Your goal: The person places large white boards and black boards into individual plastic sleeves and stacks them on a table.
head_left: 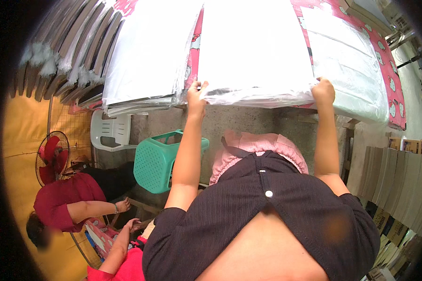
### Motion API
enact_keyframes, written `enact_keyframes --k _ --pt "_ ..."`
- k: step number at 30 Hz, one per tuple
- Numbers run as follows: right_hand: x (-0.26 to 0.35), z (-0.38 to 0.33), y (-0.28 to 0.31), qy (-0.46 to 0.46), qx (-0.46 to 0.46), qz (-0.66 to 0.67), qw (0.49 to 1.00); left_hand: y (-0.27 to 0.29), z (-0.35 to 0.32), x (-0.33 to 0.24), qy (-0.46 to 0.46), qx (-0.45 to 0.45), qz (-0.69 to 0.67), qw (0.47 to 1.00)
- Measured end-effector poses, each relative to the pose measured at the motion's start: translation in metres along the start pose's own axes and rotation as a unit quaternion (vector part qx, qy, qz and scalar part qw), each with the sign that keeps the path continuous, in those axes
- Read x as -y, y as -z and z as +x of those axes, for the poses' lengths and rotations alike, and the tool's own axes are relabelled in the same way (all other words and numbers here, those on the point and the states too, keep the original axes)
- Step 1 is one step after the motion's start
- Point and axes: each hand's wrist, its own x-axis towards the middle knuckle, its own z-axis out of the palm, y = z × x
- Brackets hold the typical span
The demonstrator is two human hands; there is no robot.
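Observation:
A large white sheet-like piece [255,47] lies flat on the table in front of me, too bright to show detail. Clear plastic film [262,97] gathers in wrinkles along its near edge. At the left near corner, my left hand [197,97] has its fingers closed on the film. My right hand [323,91] is closed at the right near corner, gripping the same film, its fingertips partly hidden. To the left lies a stack of plastic-covered white sheets [150,51]. Beyond my right hand is another flat, plastic-covered white stack [349,70].
Pink patterned cloth [394,91] covers the table. Thick bundles [72,51] stand in a row at far left. Below are a green plastic stool [152,164], a white chair [110,130] and a red-bladed fan [53,158]. Two people's arms show lower left; stacked boards [389,175] stand right.

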Motion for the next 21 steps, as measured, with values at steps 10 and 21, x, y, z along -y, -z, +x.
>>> enact_keyframes --k 10,21 --pt "-0.023 -0.051 0.018 0.131 -0.064 0.052 0.988 0.013 -0.059 -0.031 -0.063 -0.028 0.065 0.995" --pt "-0.108 -0.097 -0.031 -0.079 0.273 0.709 0.645 0.083 -0.073 0.048 0.111 0.048 -0.224 0.967"
